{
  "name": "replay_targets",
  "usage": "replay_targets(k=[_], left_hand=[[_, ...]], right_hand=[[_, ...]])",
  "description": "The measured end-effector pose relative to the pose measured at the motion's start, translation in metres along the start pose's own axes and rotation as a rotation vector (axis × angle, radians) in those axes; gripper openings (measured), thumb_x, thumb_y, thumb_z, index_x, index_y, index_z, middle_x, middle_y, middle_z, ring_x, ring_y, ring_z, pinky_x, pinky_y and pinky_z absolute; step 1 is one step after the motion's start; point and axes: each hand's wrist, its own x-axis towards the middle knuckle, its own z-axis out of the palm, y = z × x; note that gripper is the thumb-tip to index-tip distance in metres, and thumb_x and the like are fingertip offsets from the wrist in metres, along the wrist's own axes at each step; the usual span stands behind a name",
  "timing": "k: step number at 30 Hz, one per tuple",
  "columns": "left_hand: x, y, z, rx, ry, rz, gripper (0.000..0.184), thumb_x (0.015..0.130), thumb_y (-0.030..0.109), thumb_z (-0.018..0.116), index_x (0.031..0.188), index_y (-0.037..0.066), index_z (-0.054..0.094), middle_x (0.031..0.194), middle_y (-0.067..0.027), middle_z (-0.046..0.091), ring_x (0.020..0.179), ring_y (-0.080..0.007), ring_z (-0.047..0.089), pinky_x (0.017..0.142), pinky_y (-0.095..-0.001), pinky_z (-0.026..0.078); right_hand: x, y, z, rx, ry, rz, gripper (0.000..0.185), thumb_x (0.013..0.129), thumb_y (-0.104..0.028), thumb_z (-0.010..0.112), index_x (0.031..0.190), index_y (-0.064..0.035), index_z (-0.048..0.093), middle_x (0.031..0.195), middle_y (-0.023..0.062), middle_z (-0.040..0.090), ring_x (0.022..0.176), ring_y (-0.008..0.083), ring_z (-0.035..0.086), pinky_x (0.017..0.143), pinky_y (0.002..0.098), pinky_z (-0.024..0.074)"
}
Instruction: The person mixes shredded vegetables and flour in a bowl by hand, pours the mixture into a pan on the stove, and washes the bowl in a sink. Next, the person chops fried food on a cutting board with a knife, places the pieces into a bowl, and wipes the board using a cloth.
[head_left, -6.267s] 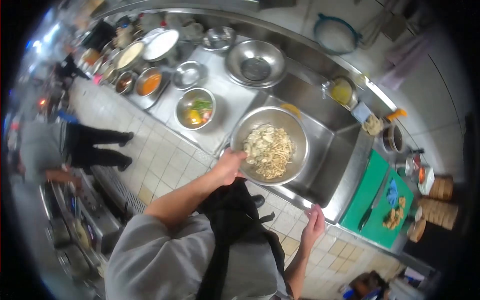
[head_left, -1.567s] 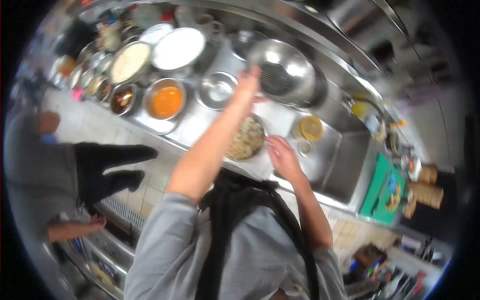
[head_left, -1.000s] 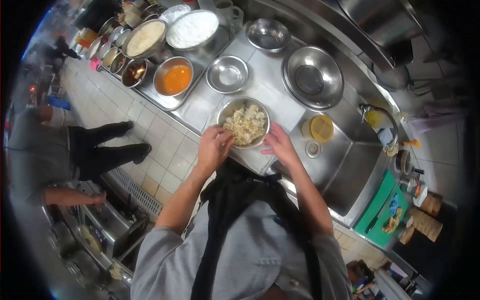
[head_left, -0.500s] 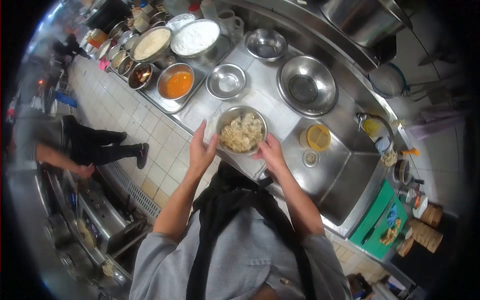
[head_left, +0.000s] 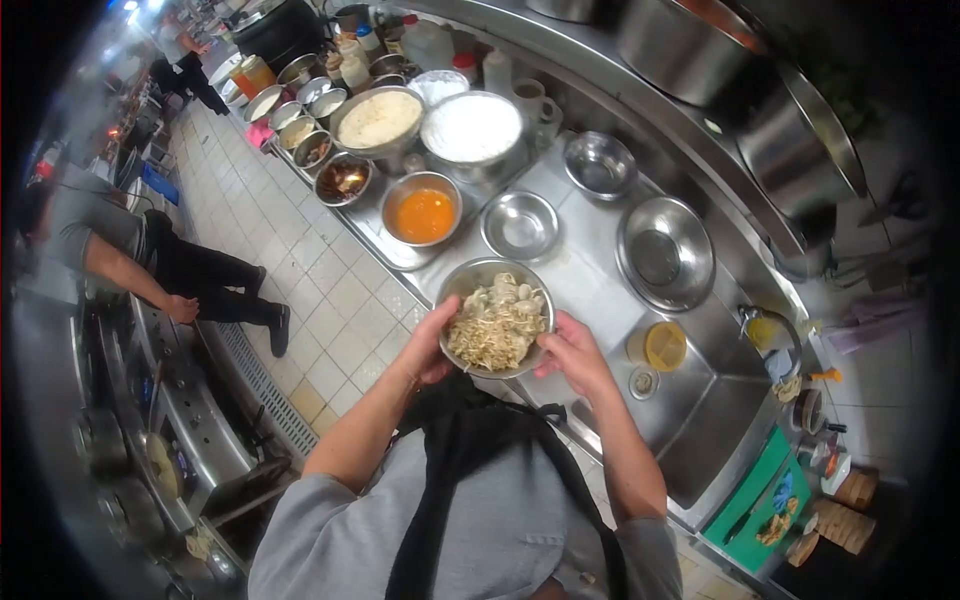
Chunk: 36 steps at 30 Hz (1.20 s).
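A: Where are the hands resting, and what are they doing?

B: The left hand (head_left: 430, 346) is gripping one side of a metal bowl (head_left: 463, 285), and the right hand (head_left: 576, 358) is clamping the opposite side, its thumb lying over the rim. They are staying apart, with the bowl sitting between them.

A: And what is the bowl holding?

B: Pale food (head_left: 497, 320): thin strands are lying nearer the person, and chunkier pieces are filling the far side.

A: Is it standing on the counter (head_left: 585, 275)?

B: I cannot tell whether it is touching. It is showing at the near edge, just in front of the person's black apron (head_left: 465, 440).

A: What is lying around it?

B: A shallow metal dish (head_left: 519, 226) is standing just beyond it. Orange liquid (head_left: 425, 216) is filling another bowl to the left. On the right, a yellow tub (head_left: 665, 346) is standing in the sink (head_left: 655, 425).

A: Is anybody else appearing?

B: A co-worker (head_left: 190, 255) is standing well apart, on the left.
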Motion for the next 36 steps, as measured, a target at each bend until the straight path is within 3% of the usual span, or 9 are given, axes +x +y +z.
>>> replay_targets(k=[1,5,6,8,15,19,25,32,36], left_hand=[[-0.002,0.014,-0.004,-0.060,-0.012,0.012,0.062,0.104,0.048,0.047,0.146,0.002,0.043,0.142,-0.0188,0.055,0.126,-0.0306,0.059,0.107,-0.0436,0.049],[0.005,0.066,-0.056,-0.193,-0.049,0.098,0.061,0.104,0.046,0.047,0.144,-0.001,0.044,0.141,-0.0198,0.056,0.125,-0.0298,0.060,0.107,-0.0422,0.049],[0.005,0.079,-0.071,-0.202,-0.063,0.086,0.061,0.104,0.046,0.047,0.144,-0.001,0.044,0.141,-0.0198,0.056,0.125,-0.0298,0.060,0.107,-0.0422,0.049],[0.001,0.109,-0.099,-0.165,-0.064,0.249,0.061,0.104,0.045,0.048,0.144,-0.001,0.045,0.140,-0.0200,0.056,0.125,-0.0302,0.060,0.108,-0.0428,0.049],[-0.021,0.170,-0.184,-0.265,0.035,0.312,0.061,0.105,0.046,0.047,0.147,0.001,0.042,0.143,-0.0193,0.054,0.128,-0.0322,0.057,0.109,-0.0453,0.048],[-0.029,0.178,-0.203,-0.326,0.124,0.329,0.067,0.103,0.053,0.045,0.149,0.004,0.040,0.146,-0.0196,0.051,0.130,-0.0357,0.056,0.108,-0.0509,0.048],[-0.039,0.177,-0.218,-0.384,0.172,0.372,0.066,0.104,0.052,0.044,0.149,0.004,0.040,0.146,-0.0195,0.051,0.130,-0.0355,0.056,0.108,-0.0510,0.048],[-0.044,0.175,-0.220,-0.396,0.168,0.454,0.065,0.105,0.051,0.043,0.150,0.004,0.040,0.147,-0.0194,0.050,0.130,-0.0355,0.055,0.108,-0.0507,0.048],[-0.039,0.178,-0.215,-0.366,0.124,0.438,0.066,0.106,0.052,0.039,0.150,0.003,0.038,0.148,-0.0200,0.049,0.132,-0.0347,0.053,0.109,-0.0490,0.047]], right_hand=[[0.010,-0.006,0.005,-0.015,-0.012,-0.005,0.037,0.098,-0.012,0.060,0.133,-0.0035,0.056,0.103,0.0068,0.065,0.076,0.0134,0.066,0.060,0.0279,0.0607],[0.067,-0.036,0.030,-0.015,0.206,-0.128,0.046,0.102,-0.026,0.062,0.139,-0.0021,0.050,0.115,0.0131,0.065,0.091,0.0202,0.068,0.066,0.0346,0.0620],[0.085,-0.043,0.033,-0.024,0.224,-0.125,0.046,0.102,-0.026,0.062,0.139,-0.0021,0.050,0.115,0.0131,0.065,0.091,0.0202,0.068,0.066,0.0346,0.0620],[0.125,-0.059,0.037,-0.022,0.380,-0.160,0.047,0.103,-0.029,0.060,0.140,-0.0028,0.048,0.119,0.0148,0.064,0.091,0.0217,0.069,0.068,0.0363,0.0615],[0.225,-0.094,0.060,0.040,0.502,-0.128,0.061,0.100,-0.041,0.062,0.143,-0.0014,0.042,0.119,0.0172,0.063,0.090,0.0238,0.069,0.067,0.0370,0.0590],[0.266,-0.111,0.070,0.071,0.558,-0.112,0.055,0.100,-0.037,0.064,0.135,0.0012,0.046,0.117,0.0179,0.063,0.088,0.0242,0.070,0.066,0.0360,0.0591],[0.289,-0.115,0.058,0.044,0.615,-0.245,0.027,0.092,-0.010,0.059,0.114,0.0053,0.052,0.094,0.0169,0.066,0.069,0.0243,0.068,0.059,0.0337,0.0588],[0.262,-0.143,0.046,0.153,0.600,-0.310,0.021,0.092,-0.008,0.060,0.107,0.0048,0.052,0.087,0.0155,0.065,0.067,0.0220,0.066,0.059,0.0316,0.0566],[0.258,-0.176,0.071,0.139,0.521,-0.338,0.025,0.093,-0.008,0.061,0.111,0.0059,0.052,0.091,0.0152,0.066,0.070,0.0230,0.068,0.062,0.0326,0.0584]])
